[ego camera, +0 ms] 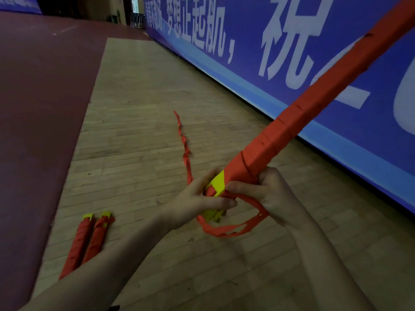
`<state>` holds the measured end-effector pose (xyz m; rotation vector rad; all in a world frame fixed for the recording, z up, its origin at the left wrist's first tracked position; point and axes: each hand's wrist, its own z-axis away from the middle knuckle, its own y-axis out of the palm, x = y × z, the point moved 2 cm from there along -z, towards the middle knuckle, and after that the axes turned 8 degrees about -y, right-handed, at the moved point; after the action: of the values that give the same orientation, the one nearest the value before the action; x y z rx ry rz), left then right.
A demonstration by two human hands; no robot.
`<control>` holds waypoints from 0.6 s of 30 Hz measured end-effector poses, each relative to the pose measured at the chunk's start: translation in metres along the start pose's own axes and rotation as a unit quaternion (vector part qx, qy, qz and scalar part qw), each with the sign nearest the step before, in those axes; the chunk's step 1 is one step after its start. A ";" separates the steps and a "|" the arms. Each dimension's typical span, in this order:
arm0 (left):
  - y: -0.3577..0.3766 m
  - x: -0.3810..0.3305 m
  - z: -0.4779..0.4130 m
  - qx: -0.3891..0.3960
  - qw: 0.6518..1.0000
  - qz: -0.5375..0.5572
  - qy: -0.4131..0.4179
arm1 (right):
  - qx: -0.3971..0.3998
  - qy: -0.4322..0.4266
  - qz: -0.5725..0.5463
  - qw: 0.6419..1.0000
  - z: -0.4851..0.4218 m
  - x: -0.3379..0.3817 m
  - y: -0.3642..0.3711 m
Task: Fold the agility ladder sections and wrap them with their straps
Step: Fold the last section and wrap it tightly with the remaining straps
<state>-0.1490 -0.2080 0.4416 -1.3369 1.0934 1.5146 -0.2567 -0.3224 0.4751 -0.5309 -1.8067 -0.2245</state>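
Note:
A long bundle of yellow ladder rungs (318, 95), wound in red strap, slants from the middle of the view up to the top right. My left hand (197, 203) grips its yellow lower end (219, 182). My right hand (269, 194) holds the bundle just above that end and pinches the red strap. A loose loop of strap (235, 227) hangs below my hands. The strap's free tail (185, 144) trails away over the floor. Two wrapped bundles (87, 239) lie side by side on the floor at the lower left.
The floor is pale wooden boards (139, 122), bordered on the left by a dark red surface (38, 97). A blue banner with white characters (292, 41) runs along the right side, close to the raised bundle.

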 end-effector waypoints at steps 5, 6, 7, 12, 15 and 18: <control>-0.002 0.013 -0.003 -0.077 0.965 -0.233 0.091 | -0.017 0.031 -0.001 0.999 0.001 -0.003 -0.007; -0.002 0.015 -0.004 -0.084 0.945 -0.303 0.090 | -0.023 0.041 0.003 0.999 0.001 -0.006 -0.008; -0.001 0.017 -0.004 -0.095 0.919 -0.374 0.080 | -0.029 0.050 0.011 0.998 0.001 -0.008 -0.010; 0.017 0.019 0.001 -0.138 0.853 -0.499 0.071 | -0.061 0.076 0.053 0.994 0.001 -0.015 -0.015; 0.014 0.022 -0.005 -0.147 0.883 -0.446 0.024 | -0.053 0.083 0.071 0.993 0.001 -0.016 -0.013; 0.009 0.026 -0.010 -0.204 0.899 -0.386 -0.018 | -0.035 0.091 0.084 0.992 0.001 -0.018 -0.005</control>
<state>-0.1579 -0.2190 0.4162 -1.7351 0.1335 1.1630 -0.2560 -0.3307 0.4585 -0.6865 -1.5729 -0.2144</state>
